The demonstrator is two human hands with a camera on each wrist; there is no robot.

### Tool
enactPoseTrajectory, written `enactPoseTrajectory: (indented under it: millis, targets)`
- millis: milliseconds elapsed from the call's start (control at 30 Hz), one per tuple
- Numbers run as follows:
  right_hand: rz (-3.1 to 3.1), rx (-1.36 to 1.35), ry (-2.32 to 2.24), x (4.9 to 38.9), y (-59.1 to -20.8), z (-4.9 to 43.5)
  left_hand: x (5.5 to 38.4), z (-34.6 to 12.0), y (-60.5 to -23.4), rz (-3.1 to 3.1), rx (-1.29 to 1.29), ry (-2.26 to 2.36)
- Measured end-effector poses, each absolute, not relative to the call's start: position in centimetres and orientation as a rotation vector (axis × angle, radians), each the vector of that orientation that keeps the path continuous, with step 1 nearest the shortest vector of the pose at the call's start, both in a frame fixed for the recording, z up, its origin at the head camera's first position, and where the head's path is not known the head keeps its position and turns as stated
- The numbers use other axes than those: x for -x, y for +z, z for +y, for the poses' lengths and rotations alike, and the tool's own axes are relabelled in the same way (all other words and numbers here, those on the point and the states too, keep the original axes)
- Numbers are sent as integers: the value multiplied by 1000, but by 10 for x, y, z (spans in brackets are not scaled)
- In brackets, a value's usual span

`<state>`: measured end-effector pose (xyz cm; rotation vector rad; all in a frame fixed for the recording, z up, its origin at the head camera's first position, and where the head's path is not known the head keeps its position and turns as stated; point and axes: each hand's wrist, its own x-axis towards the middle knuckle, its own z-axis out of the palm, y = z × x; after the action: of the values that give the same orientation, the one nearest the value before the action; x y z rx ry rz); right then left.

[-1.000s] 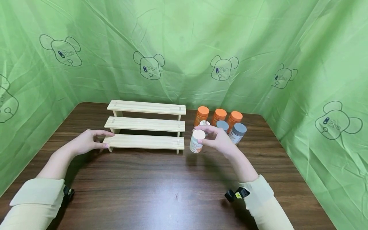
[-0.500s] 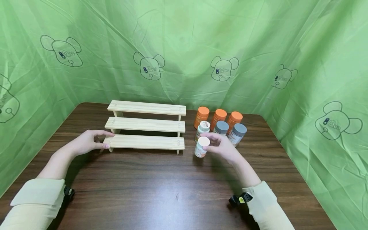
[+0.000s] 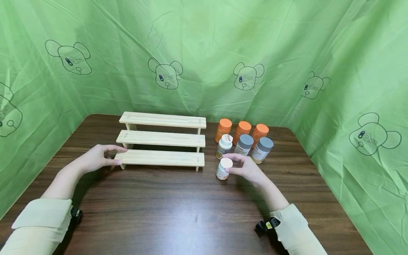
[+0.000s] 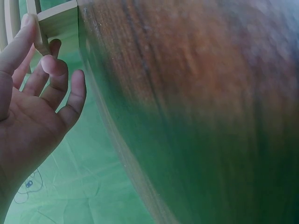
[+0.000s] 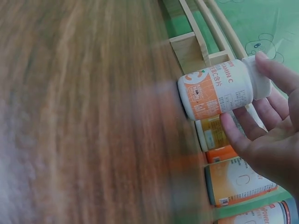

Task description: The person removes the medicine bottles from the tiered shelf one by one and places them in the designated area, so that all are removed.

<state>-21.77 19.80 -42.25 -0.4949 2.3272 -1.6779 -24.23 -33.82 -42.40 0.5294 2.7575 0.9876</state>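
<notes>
A pale wooden three-step display rack [image 3: 160, 157] stands on the table. My left hand [image 3: 97, 159] holds the left end of its lowest step between thumb and fingers; the left wrist view shows the thumb [image 4: 23, 44] against the wood. To the right of the rack, my right hand [image 3: 248, 169] pinches a small white vitamin C bottle [image 3: 222, 173] near its white cap. In the right wrist view this upright bottle [image 5: 217, 91] has an orange and white label, and its base is right at the tabletop.
Behind the right hand stand a white-capped bottle [image 3: 224, 146], two grey-capped bottles [image 3: 260, 150] and three orange bottles [image 3: 223, 131]. A green curtain [image 3: 204, 46] with mouse-head drawings surrounds the dark wooden table [image 3: 153, 212] at the back and sides.
My right hand has brought the vitamin C bottle toward me, slightly right and down to the tabletop. More of the bottles behind now shows. The left hand stays on the rack.
</notes>
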Motion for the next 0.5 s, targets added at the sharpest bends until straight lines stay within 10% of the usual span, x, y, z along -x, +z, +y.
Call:
enactPoseTrajectory:
  millis: [500]
  targets:
    - [2335, 543, -1637, 217, -417, 202, 240, -338, -417, 2748, -571, 929]
